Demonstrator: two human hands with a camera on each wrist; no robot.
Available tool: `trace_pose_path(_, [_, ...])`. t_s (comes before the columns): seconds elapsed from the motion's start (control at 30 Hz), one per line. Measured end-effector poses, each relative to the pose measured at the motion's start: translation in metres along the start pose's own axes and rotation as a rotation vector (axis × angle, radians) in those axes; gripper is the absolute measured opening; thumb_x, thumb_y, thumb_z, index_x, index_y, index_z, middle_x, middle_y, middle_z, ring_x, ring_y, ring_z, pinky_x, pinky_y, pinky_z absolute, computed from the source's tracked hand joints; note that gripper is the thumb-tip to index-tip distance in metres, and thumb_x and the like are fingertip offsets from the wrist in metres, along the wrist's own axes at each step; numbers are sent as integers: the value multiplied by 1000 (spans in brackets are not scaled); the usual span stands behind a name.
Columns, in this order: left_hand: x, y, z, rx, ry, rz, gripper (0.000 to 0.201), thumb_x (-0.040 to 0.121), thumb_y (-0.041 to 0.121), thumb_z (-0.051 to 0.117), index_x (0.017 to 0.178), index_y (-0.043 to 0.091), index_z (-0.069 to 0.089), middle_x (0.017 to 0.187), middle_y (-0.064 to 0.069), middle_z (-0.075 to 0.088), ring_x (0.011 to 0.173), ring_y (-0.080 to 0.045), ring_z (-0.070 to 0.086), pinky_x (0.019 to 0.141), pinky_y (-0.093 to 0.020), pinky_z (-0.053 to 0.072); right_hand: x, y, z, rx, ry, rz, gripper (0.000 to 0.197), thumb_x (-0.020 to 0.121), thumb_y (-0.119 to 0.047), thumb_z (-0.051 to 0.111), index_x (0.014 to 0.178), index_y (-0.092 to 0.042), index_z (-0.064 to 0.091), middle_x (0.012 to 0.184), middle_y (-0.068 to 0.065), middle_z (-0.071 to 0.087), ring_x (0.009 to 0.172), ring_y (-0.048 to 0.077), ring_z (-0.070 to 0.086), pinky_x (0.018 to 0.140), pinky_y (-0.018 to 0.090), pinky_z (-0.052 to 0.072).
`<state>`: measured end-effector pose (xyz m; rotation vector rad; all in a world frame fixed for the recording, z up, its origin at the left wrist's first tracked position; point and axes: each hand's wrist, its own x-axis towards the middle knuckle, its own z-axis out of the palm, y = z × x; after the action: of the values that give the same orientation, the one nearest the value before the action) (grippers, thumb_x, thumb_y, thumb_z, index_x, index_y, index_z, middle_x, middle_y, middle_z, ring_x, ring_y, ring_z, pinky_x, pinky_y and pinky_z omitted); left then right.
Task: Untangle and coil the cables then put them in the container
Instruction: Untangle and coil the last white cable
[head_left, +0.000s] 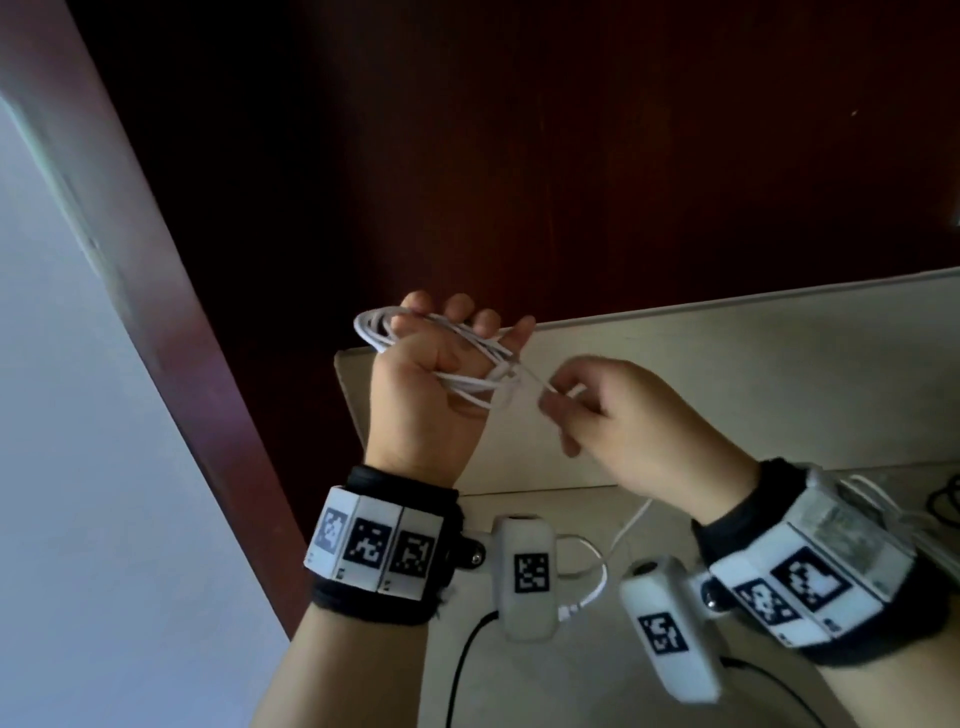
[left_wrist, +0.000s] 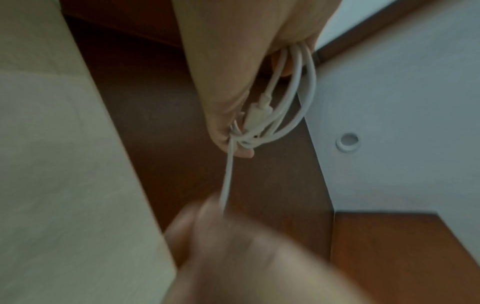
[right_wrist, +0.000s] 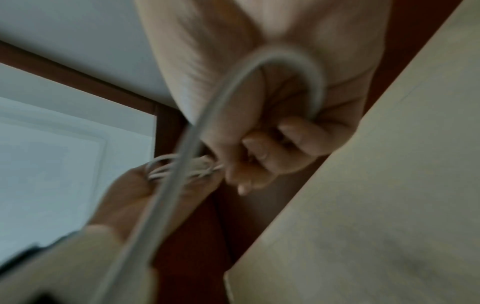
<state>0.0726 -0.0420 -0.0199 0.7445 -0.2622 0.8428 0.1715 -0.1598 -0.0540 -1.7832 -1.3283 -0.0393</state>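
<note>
A white cable (head_left: 415, 332) is wound in several loops around my raised left hand (head_left: 431, 374), whose fingers curl over the coil. The same white cable coil (left_wrist: 293, 102) hangs from the left hand's fingers in the left wrist view, with a white plug among the loops. My right hand (head_left: 623, 410) pinches the cable's free end (head_left: 540, 387) just right of the coil. In the right wrist view the right hand's fingers (right_wrist: 259, 156) curl round the strand, and the white coil (right_wrist: 166, 168) sits on the left palm beyond. The container is not in view.
A pale table (head_left: 753, 374) lies below the hands, with a dark brown wooden panel (head_left: 519, 130) behind and a light wall (head_left: 78, 415) at left. A white cable (head_left: 628, 525) and black cables (head_left: 462, 665) lie on the table near my wrists.
</note>
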Motion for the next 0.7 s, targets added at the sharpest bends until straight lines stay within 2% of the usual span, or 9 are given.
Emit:
trace_pose_path(0.07, [4, 13, -2, -39, 19, 46, 51, 43, -8, 50, 81, 25, 42, 76, 1, 47, 61, -16, 51, 79, -47, 56, 2, 9, -10, -80, -81, 11, 26, 98, -36, 55, 78, -23, 65, 53, -5, 59, 40, 5, 45, 44, 18, 32])
trace_pose_path(0.13, [7, 24, -6, -32, 37, 80, 55, 37, -5, 54, 80, 26, 41, 76, 2, 46, 59, -15, 50, 75, -42, 53, 5, 14, -15, -40, -30, 57, 32, 97, -40, 55, 74, -21, 67, 47, -7, 49, 42, 8, 44, 48, 31, 41])
trace_pose_path(0.23, [8, 26, -11, 53, 96, 121, 51, 49, -11, 41, 83, 27, 42, 78, 2, 49, 60, -16, 50, 68, -36, 50, 8, 8, -20, 381, 97, 276, 31, 101, -31, 53, 79, -13, 67, 47, -8, 40, 46, 12, 42, 57, 36, 57])
trace_pose_path(0.3, [8, 22, -12, 135, 132, 150, 48, 58, -11, 33, 84, 28, 42, 78, 2, 49, 60, -16, 49, 61, -31, 45, 6, -2, -23, 494, 69, 294, 28, 104, -23, 47, 86, -17, 67, 56, -3, 36, 46, 12, 34, 44, 30, 43])
trace_pose_path(0.37, [8, 19, -10, 228, 155, 157, 48, 59, -11, 32, 84, 29, 40, 77, 2, 48, 58, -15, 45, 53, -26, 35, 1, -7, -28, 196, 2, 145, 30, 104, -21, 42, 93, -28, 69, 56, -3, 41, 45, 14, 35, 45, 30, 29])
trace_pose_path(0.47, [6, 15, -8, 477, 169, 150, 47, 56, -8, 37, 86, 28, 38, 78, 2, 48, 57, -13, 42, 49, -23, 31, -11, -24, -35, -256, -172, -79, 28, 103, -26, 39, 101, -36, 64, 53, -19, 56, 41, 6, 46, 44, 20, 34])
trace_pose_path(0.53, [3, 10, -7, 644, 131, 145, 44, 57, -5, 38, 89, 25, 37, 80, 1, 49, 58, -13, 49, 50, -25, 34, -18, -37, -36, -345, -331, -114, 27, 105, -30, 36, 104, -35, 63, 54, -32, 52, 46, -2, 49, 51, 15, 39])
trace_pose_path(0.63, [-6, 0, -3, 920, -4, 76, 36, 68, -3, 40, 98, 18, 38, 91, -9, 52, 59, -13, 63, 52, -29, 49, -22, -48, -31, -409, -397, -204, 25, 104, -32, 37, 97, -36, 60, 67, -33, 55, 63, -6, 52, 53, 19, 37])
trace_pose_path(0.7, [-13, -5, 1, 997, -92, -52, 26, 80, 3, 44, 105, 10, 38, 92, -14, 60, 48, -20, 58, 37, -27, 43, -22, -51, -31, -417, -356, -242, 24, 102, -34, 39, 92, -43, 58, 73, -31, 58, 71, -6, 53, 59, 17, 37])
